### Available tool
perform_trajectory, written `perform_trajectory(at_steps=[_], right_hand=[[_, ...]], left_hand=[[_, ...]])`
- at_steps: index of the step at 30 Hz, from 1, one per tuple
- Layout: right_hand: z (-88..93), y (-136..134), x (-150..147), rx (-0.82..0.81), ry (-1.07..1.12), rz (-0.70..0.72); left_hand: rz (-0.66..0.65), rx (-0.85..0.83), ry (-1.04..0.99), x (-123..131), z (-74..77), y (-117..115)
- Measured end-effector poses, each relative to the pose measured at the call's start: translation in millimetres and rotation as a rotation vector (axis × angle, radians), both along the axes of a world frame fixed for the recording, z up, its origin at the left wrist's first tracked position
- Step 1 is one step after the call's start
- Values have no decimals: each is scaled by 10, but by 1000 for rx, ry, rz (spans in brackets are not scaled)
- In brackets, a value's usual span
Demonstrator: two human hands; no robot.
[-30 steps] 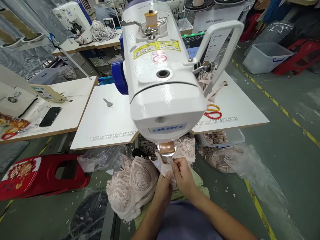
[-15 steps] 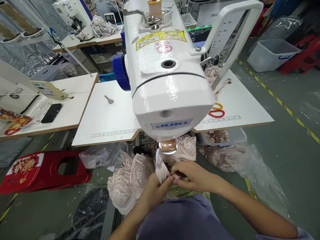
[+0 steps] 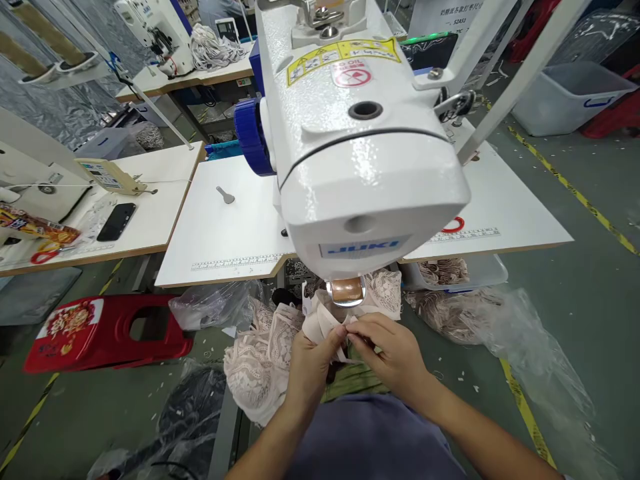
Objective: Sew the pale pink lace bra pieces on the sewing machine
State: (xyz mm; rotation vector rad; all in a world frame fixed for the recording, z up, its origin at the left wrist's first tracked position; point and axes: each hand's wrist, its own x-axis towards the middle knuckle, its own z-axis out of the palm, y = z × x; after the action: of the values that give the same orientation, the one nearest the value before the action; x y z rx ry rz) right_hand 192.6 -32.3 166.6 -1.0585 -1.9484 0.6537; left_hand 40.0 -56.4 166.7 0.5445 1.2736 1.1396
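Below the head of a white sewing machine [image 3: 370, 193], my left hand [image 3: 313, 363] is closed on a pale pink bra strap [image 3: 320, 320], thumb on top. My right hand [image 3: 387, 347] pinches the same fabric beside the left thumb, and the two hands' fingertips almost meet. Several lace bras [image 3: 257, 373] hang in a heap to the left of my left hand. Another lace cup [image 3: 385, 290] lies behind my right hand, near the copper-coloured plate [image 3: 347, 291] at the machine's front. What sits between the fingertips is partly hidden.
A white table [image 3: 225, 227] with a printed ruler flanks the machine; red-handled scissors [image 3: 453, 225] lie on its right side. Beneath is a clear bin [image 3: 480, 272] of lace pieces. A red stool [image 3: 110, 333] stands on the left, and a phone [image 3: 117, 222] rests on the neighbouring table.
My hands have shifted the strap, and more pale fabric now shows above my left hand. The right-hand fingers have moved up to the left thumb. The whole view has shifted slightly.
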Motion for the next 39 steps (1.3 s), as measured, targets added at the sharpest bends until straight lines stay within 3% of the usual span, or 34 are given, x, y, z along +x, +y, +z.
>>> perform_trajectory(at_steps=[6,14,19,24,29,33,39], right_hand=[[-4,93,-10,-221,-42,-20],[181,218,120,-545,-12,182],[251,231,125,-495,-111,273],[170,159,99,-440,-107,200],[128,166,165,-555,-35,162],[164,245,278,-681,20,135],[261,241,293,-608,-73,137]], left_hand=[[-33,32,-65,29,-49,-22],[-162,162,264,-31,64,-72],[-152,120,241,-36,50,-43],[-255,35,228,-72,37,0],[-241,52,262,-91,59,33],[-294,115,338,-139,124,92],[-426,145,429,-152,278,106]])
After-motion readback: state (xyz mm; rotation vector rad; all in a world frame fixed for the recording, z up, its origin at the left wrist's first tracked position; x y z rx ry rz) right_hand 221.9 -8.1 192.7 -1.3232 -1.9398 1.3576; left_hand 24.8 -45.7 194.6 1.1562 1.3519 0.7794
